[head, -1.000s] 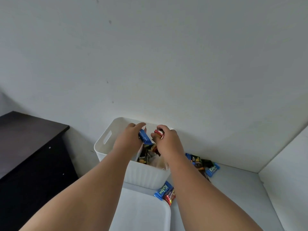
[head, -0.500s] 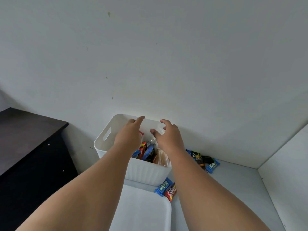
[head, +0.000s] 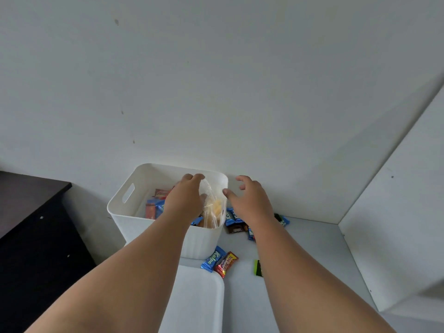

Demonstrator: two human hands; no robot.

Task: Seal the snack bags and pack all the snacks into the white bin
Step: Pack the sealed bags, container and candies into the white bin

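Note:
The white bin (head: 125,213) stands against the wall on the grey table and holds blue and red snack packs (head: 155,207) plus a clear bag of yellow snacks (head: 213,207). My left hand (head: 186,198) hovers inside the bin, fingers loosely curled over the clear bag, holding nothing that I can make out. My right hand (head: 249,198) is just outside the bin's right rim, fingers spread and empty, above a heap of blue and dark snack packs (head: 236,222). A blue pack (head: 212,258), a red pack (head: 225,264) and a green one (head: 258,267) lie near the bin's front corner.
A flat white lid or tray (head: 194,301) lies in front of the bin. A dark cabinet (head: 31,224) stands to the left. Walls close in behind and a white panel (head: 396,224) bounds the table on the right.
Both hands let go of the small packs they held over the bin. My right hand then moved out over the bin's right rim toward the heap; my left hand stays inside.

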